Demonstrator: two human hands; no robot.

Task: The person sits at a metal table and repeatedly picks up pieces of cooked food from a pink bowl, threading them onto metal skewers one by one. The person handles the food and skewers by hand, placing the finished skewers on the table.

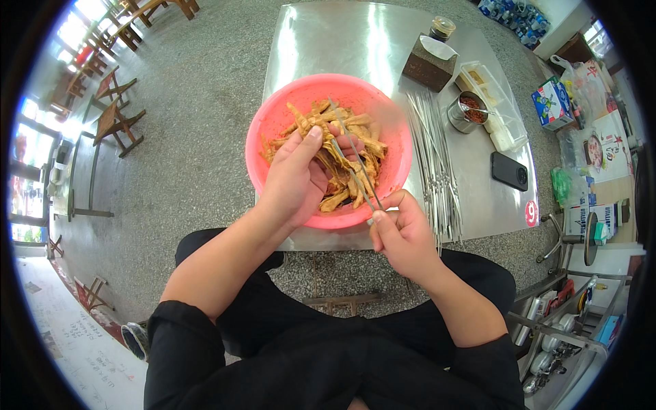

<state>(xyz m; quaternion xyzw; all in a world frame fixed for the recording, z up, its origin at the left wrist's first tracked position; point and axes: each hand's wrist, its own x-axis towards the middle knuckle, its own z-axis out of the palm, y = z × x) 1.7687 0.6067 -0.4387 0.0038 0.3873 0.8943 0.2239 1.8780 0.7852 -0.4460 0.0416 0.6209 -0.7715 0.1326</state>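
My left hand (300, 179) is over a pink plastic basin (254, 148) and grips a yellowish-brown chicken foot (305, 123) between thumb and fingers. Two thin metal skewers (365, 179) run from my right hand (407, 238) up to the chicken foot in my left palm. The fingers of my right hand pinch the skewers' near ends beside the basin's lower right rim. One skewer seems to pass through the foot; the other's contact is partly hidden. More seasoned chicken feet (366, 136) fill the basin beneath my hands, with reddish residue on its inner wall.
On the steel table (333, 36), a bundle of metal skewers (435, 174) lies right of the basin. Beyond are a metal cup of red seasoning (470, 114), a clear divided container (505, 120), a tissue box (430, 61), a jar (442, 28) and a phone (508, 171).
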